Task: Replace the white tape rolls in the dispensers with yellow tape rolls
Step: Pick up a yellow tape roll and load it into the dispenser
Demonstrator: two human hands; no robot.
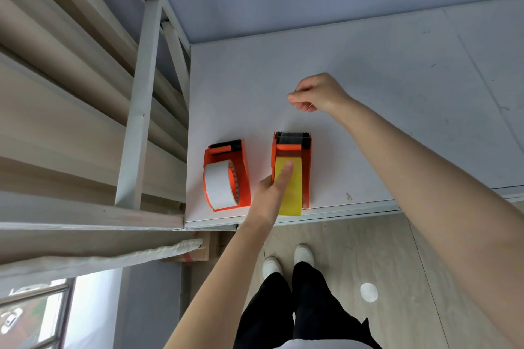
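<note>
Dispensers, both orange, stand side by side at the near edge of a white table (368,79), close to its near-left corner. The right dispenser (307,167) carries a yellow roll (295,193); the left dispenser (243,176) carries a white roll (217,187), standing upright on its edge. A person's left hand (273,188) lies against the yellow roll, forefinger stretched flat along its top, the other fingers curled at its left side. The right hand (317,92) hovers over the table beyond the right dispenser, thumb and forefinger pinched together; whether anything lies between them cannot be told. Two white shoes (303,255) stand on the wooden floor below.
</note>
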